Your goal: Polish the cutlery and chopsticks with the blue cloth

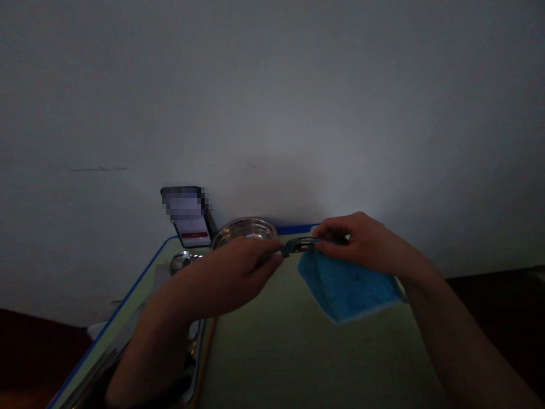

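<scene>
Dim light, head view. L hand (236, 275) is curled closed, thumb + fingertips pinching the handle end of a fork (300, 245). The fork is held level in the air above the table (276, 346), tines pointing toward the person's right. R hand (361, 243) is also closed, fingers bent down over the tine end w/ a blue cloth (349, 289) gripped under them. The cloth hangs from that hand, its lower corner drooping toward the tabletop; can't tell if it touches.

Fork sits between the 2 hands, roughly mid-frame, just in front of a steel bowl (244, 228) at the table's far edge. A phone (191, 218) is propped upright against the wall (272, 113), just left of the bowl – screen lit. A small shiny steel piece (183, 260) is near the L wrist, too dark to ID. Tray (199, 349) rim shows under the L forearm. Table is pale green w/ a blue edge.
</scene>
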`<state>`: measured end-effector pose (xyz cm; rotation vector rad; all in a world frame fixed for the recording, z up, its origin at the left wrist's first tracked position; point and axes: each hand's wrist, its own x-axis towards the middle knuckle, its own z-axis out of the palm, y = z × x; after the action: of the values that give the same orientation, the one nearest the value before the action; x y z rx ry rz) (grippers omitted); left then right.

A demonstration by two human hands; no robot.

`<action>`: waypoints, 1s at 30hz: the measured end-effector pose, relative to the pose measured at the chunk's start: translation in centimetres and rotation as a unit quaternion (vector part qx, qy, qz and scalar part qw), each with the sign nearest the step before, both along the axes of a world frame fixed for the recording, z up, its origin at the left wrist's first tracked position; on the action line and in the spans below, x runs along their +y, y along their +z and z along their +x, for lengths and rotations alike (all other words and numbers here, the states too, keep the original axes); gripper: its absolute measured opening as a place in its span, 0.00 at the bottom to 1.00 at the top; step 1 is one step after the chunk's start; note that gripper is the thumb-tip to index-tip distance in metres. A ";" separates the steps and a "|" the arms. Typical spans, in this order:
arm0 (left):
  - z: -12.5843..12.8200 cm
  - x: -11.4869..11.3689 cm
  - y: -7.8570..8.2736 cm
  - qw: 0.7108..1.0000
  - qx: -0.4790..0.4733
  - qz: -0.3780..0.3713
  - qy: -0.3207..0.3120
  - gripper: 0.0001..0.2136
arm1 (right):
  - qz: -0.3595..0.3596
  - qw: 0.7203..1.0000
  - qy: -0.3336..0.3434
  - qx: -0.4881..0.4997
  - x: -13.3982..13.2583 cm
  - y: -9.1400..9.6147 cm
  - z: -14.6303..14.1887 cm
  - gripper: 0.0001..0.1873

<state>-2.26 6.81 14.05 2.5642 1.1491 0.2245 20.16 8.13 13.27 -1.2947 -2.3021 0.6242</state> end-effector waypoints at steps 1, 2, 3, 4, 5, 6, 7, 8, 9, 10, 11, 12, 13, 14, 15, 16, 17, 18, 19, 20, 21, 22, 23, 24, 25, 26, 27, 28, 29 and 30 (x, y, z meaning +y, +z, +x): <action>0.1 0.0 0.0 1.000 0.004 0.008 0.004 0.12 | 0.014 1.000 -0.007 -0.007 0.0 0.0 -0.2 0.09; 0.3 -0.1 -0.1 1.000 0.011 0.014 0.009 0.12 | 0.028 0.999 -0.015 -0.016 -0.1 -0.1 -0.4 0.09; 0.5 -0.1 -0.1 1.000 0.019 0.017 0.015 0.12 | 0.040 0.999 -0.023 -0.026 -0.1 -0.2 -0.6 0.09; 0.6 -0.2 -0.2 0.999 0.028 0.017 0.021 0.12 | 0.049 0.998 -0.030 -0.036 -0.1 -0.3 -0.9 0.09; 0.7 -0.2 -0.2 0.999 0.035 0.016 0.027 0.12 | 0.056 0.997 -0.036 -0.045 -0.1 -0.4 -1.1 0.10; 0.8 -0.2 -0.2 0.999 0.039 0.016 0.030 0.12 | 0.060 0.996 -0.042 -0.051 -0.1 -0.4 -1.3 0.10; 0.9 -0.2 -0.2 0.999 0.040 0.017 0.031 0.12 | 0.059 0.996 -0.047 -0.052 -0.1 -0.5 -1.4 0.10; 0.8 -0.2 -0.2 0.999 0.039 0.018 0.031 0.12 | 0.052 0.996 -0.049 -0.048 -0.1 -0.5 -1.3 0.10; 0.8 -0.2 -0.2 0.999 0.034 0.018 0.027 0.12 | 0.040 0.997 -0.048 -0.037 -0.1 -0.5 -1.2 0.10; 0.6 -0.1 -0.2 0.999 0.029 0.017 0.023 0.12 | 0.023 0.999 -0.042 -0.023 -0.1 -0.5 -1.0 0.11; 0.5 -0.1 -0.2 0.999 0.024 0.016 0.017 0.12 | -0.001 0.999 -0.032 -0.006 0.0 -0.4 -0.7 0.11; 0.3 -0.1 -0.2 1.000 0.017 0.015 0.011 0.12 | -0.029 0.999 -0.018 0.013 0.1 -0.4 -0.3 0.12; 0.2 -0.1 -0.1 1.000 0.010 0.015 0.006 0.12 | -0.057 0.998 0.000 0.031 0.2 -0.3 0.1 0.13; 0.0 -0.1 0.0 1.000 0.004 0.016 0.000 0.12 | -0.084 0.995 0.017 0.049 0.3 -0.2 0.5 0.13; -0.1 -0.1 0.0 1.000 0.000 0.015 -0.005 0.12 | -0.107 0.992 0.033 0.065 0.4 -0.2 0.9 0.13; -0.1 -0.1 0.1 1.000 -0.003 0.013 -0.008 0.12 | -0.128 0.988 0.046 0.078 0.6 -0.2 1.2 0.13; -0.2 -0.2 0.2 1.000 -0.005 0.009 -0.010 0.12 | -0.145 0.984 0.056 0.089 0.7 -0.3 1.4 0.13; -0.2 -0.2 0.2 1.000 -0.006 0.003 -0.010 0.12 | -0.161 0.980 0.063 0.099 0.9 -0.4 1.6 0.14; -0.2 -0.3 0.3 1.000 -0.008 -0.003 -0.010 0.12 | -0.175 0.976 0.069 0.110 1.0 -0.5 1.7 0.14; -0.2 -0.3 0.3 1.000 -0.011 -0.008 -0.010 0.12 | -0.187 0.972 0.074 0.121 1.1 -0.7 1.8 0.14; -0.2 -0.3 0.4 1.000 -0.015 -0.012 -0.011 0.12 | -0.195 0.969 0.079 0.132 1.2 -0.9 1.9 0.14; -0.2 -0.4 0.5 1.000 -0.018 -0.017 -0.014 0.12 | -0.202 0.965 0.084 0.144 1.4 -1.1 2.0 0.14; -0.2 -0.4 0.6 0.999 -0.021 -0.022 -0.017 0.12 | -0.206 0.963 0.085 0.154 1.4 -1.2 2.0 0.14; -0.2 -0.4 0.7 0.999 -0.023 -0.028 -0.020 0.12 | -0.212 0.960 0.084 0.164 1.5 -1.3 2.1 0.13; -0.3 -0.4 0.8 0.999 -0.024 -0.033 -0.022 0.11 | -0.218 0.957 0.081 0.173 1.6 -1.4 2.1 0.13; -0.3 -0.4 0.8 0.999 -0.024 -0.039 -0.022 0.11 | -0.227 0.954 0.077 0.182 1.6 -1.5 2.2 0.12; -0.3 -0.4 0.8 0.999 -0.024 -0.043 -0.020 0.11 | -0.237 0.950 0.074 0.191 1.6 -1.5 2.2 0.12; -0.3 -0.4 0.8 0.998 -0.024 -0.046 -0.018 0.12 | -0.247 0.946 0.071 0.198 1.6 -1.5 2.3 0.11; -0.4 -0.4 0.8 0.999 -0.023 -0.047 -0.015 0.12 | -0.256 0.942 0.070 0.204 1.6 -1.5 2.3 0.11; -0.4 -0.4 0.8 0.999 -0.022 -0.047 -0.010 0.12 | -0.264 0.939 0.070 0.209 1.6 -1.5 2.3 0.11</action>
<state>-2.62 6.41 14.81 2.4756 1.0916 0.2157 22.44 9.73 11.80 -1.0676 -1.9424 1.4882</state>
